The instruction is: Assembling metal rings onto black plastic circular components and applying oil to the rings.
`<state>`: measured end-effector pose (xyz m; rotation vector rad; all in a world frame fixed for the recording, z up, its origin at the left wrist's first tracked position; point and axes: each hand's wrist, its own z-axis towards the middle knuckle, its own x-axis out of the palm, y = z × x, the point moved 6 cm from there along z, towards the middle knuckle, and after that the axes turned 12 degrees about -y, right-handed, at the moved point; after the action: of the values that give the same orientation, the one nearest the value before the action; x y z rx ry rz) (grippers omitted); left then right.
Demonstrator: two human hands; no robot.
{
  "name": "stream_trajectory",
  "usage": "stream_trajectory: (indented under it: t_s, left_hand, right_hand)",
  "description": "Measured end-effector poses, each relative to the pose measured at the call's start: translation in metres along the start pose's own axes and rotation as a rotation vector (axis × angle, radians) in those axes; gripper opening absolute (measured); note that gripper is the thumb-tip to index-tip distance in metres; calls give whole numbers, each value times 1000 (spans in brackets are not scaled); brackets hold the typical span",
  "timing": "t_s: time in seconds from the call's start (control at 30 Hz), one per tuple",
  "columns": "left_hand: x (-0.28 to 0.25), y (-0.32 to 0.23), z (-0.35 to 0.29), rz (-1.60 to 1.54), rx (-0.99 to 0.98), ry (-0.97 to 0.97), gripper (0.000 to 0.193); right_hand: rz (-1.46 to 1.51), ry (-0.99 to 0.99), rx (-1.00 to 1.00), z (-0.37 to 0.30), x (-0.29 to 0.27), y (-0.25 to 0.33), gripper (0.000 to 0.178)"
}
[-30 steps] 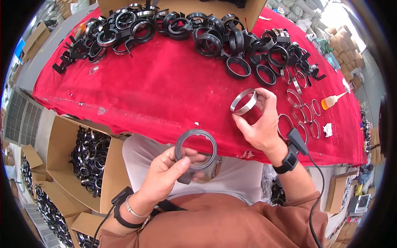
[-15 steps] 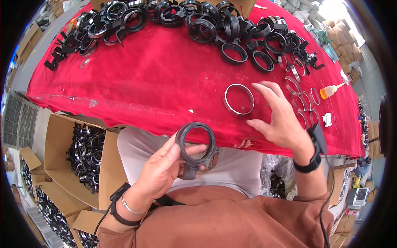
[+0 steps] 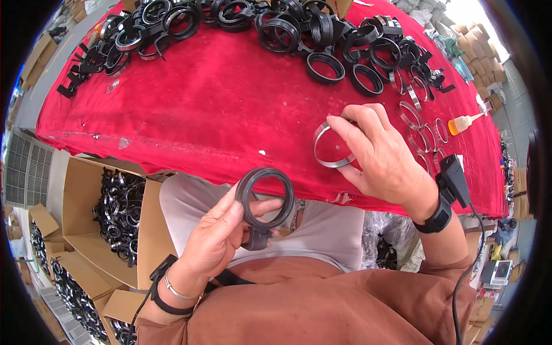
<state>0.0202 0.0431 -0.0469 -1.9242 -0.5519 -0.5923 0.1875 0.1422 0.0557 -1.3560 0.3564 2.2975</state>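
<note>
In my left hand (image 3: 221, 230) is a black ring with a clamp-like tab (image 3: 244, 198), held up over my lap just off the table's front edge. Thumb and fingers close round its left side and lower tab. My right hand (image 3: 379, 152) reaches over the red-covered table and grips a thin silver metal ring (image 3: 317, 150) by its right side, thumb at the bottom and fingertips at the top. The far side of that ring is partly hidden behind my fingers.
Along the back of the red cloth (image 3: 201, 103) lies a pile of black rings (image 3: 279, 34). Several loose silver rings (image 3: 428, 138) and a small bottle of amber liquid (image 3: 458, 125) are at the right. A cardboard box (image 3: 86, 230) of ring parts stands at the lower left.
My right hand has moved left and closed from an open reach onto the silver ring, which now tilts slightly. My left hand, still holding the black ring, has shifted slightly left.
</note>
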Motion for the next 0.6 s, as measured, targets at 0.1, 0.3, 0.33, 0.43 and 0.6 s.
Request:
stream_trajectory:
  t_s: [0.1,0.3,0.33,0.43,0.6]
  left_hand:
    - [1,-1,4,45,27,-48,50]
    - [7,-3,1,39,18,-55,53]
    - [6,-6,2,43,31,-71,53]
    - [15,-7,5,-50,-9,75,53]
    - [23,-11,9,-38,121,-28,54]
  right_hand:
    - [-74,-42,-42,-6,1,3,67]
    - [25,-112,90,-9,-5,2,68]
    - [119,-171,215,-11,-6,-3,68]
    - [471,-35,618,-14,3,-8,68]
    - [654,-119,635,-8,12,23,68]
